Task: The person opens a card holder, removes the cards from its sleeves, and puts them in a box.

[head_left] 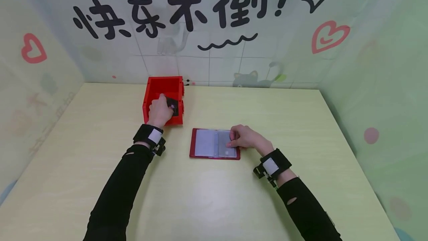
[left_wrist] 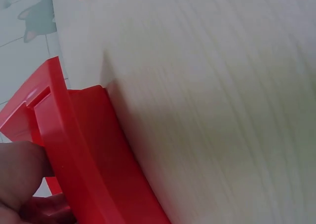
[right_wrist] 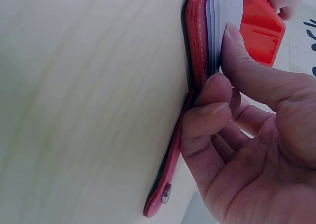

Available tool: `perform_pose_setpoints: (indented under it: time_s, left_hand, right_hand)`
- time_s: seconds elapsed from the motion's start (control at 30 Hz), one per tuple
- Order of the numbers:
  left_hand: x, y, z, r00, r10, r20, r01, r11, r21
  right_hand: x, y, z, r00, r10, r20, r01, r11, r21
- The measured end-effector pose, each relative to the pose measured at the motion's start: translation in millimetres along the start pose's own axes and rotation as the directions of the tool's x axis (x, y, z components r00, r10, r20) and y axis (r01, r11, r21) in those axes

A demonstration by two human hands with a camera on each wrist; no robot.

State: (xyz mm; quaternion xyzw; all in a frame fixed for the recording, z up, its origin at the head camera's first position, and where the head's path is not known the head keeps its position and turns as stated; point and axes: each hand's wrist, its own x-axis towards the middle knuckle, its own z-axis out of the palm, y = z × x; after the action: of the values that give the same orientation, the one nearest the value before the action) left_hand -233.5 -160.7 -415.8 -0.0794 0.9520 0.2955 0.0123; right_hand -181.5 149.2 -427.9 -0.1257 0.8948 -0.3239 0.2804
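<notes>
While the left hand (head_left: 159,111) reaches into the red bin (head_left: 164,83), the right hand (head_left: 247,137) attends to the red-covered booklet (head_left: 206,142), spread on the pale surface (head_left: 207,196), nearer the person than the bin and to its right.

Left hand: at the dark card (head_left: 174,103) inside the bin; whether the fingers are clamped on the card or merely touching it, cannot tell.

Right hand: thumb and fingers together on the pale pages, pinching at the right edge.

Handling, by judgement: take the card by one edge, with its face uncovered, and lift it clear of the bin wall without scraping. At the booklet, a light pinch should suffice; separate one leaf from the stack, hold it without creasing, and leave the cover flat on the surface.

Views compared: the head view alone gives the card and both pages. The left wrist view offers the bin's outer side, with fingers partly behind the wall; card not visible. The right wrist view adds page layers edge-on, stitching along the cover, and a strap (right_wrist: 170,169) with metal stud (right_wrist: 167,193), neither discernible from the head.
</notes>
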Motion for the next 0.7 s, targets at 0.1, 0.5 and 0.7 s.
perform_pose_setpoints:
  time_s: [0.1,0.5,0.7]
  left_hand:
    - [-1.6,1.1,2.7,1.000,-0.004,-0.006,0.004,0.998,0.062]
    - [-1.3,5.8,1.6,0.997,-0.066,0.040,0.059,0.984,0.171]
    - [-5.6,5.2,2.7,0.999,0.021,-0.035,-0.016,0.989,0.145]
  right_hand:
    - [0.1,-0.2,0.2,1.000,0.003,0.000,-0.003,1.000,-0.002]
    - [-1.7,-1.9,0.6,1.000,0.009,-0.002,-0.009,1.000,-0.009]
    - [-2.2,-1.6,0.1,1.000,0.007,-0.003,-0.007,1.000,-0.011]
